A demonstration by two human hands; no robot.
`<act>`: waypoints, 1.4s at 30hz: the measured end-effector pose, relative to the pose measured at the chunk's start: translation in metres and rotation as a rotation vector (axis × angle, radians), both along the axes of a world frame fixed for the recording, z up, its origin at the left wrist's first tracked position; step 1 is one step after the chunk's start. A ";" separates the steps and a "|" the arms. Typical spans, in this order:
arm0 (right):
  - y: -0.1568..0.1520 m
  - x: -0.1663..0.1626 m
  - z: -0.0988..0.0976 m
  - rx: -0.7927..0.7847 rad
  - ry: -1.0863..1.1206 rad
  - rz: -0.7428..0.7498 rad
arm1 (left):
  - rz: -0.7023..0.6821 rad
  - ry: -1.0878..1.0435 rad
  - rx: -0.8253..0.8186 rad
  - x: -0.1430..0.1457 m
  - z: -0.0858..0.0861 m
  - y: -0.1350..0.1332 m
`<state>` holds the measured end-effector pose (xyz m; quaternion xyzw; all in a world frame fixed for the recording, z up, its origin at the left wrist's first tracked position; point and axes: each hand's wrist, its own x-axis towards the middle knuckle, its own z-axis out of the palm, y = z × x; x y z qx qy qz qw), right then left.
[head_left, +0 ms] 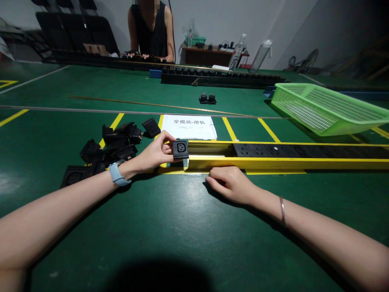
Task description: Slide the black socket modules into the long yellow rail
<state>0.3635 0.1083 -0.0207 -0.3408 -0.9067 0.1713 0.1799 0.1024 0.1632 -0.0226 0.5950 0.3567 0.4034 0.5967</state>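
Observation:
My left hand pinches a black socket module, its outlet face turned up, at the left end of a yellow rail. The module sits at the rail's mouth; whether its edges are inside the channel I cannot tell. Farther right in the channel lies a row of black socket modules, with a bare stretch of rail before them. My right hand rests on the table just in front of the rail, fingers curled in and nothing seen in them. Loose black modules are heaped beyond my left wrist.
A paper sign lies behind the rail's left end. A green basket stands at the right. Two small black parts and a thin rod lie farther back. Across the table a person sits near long black rails.

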 end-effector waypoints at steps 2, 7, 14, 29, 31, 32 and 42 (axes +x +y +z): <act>0.000 0.000 0.000 0.001 0.000 0.001 | 0.003 0.004 -0.002 0.000 0.000 0.000; 0.000 0.000 0.000 0.004 -0.005 0.000 | 0.007 0.016 -0.001 0.000 0.001 0.001; 0.000 0.000 0.000 0.005 -0.002 0.001 | 0.004 0.016 0.001 0.000 -0.001 0.001; 0.000 0.000 0.001 0.021 -0.013 -0.001 | 0.000 0.107 0.050 -0.004 -0.004 0.002; 0.000 0.000 0.001 0.025 -0.010 -0.004 | 0.003 0.138 0.070 -0.004 -0.003 0.002; 0.000 0.000 0.001 0.027 -0.009 -0.006 | 0.006 0.149 0.079 -0.004 -0.003 0.002; 0.000 0.000 0.000 0.026 -0.011 -0.004 | 0.016 0.170 0.131 -0.005 -0.005 0.002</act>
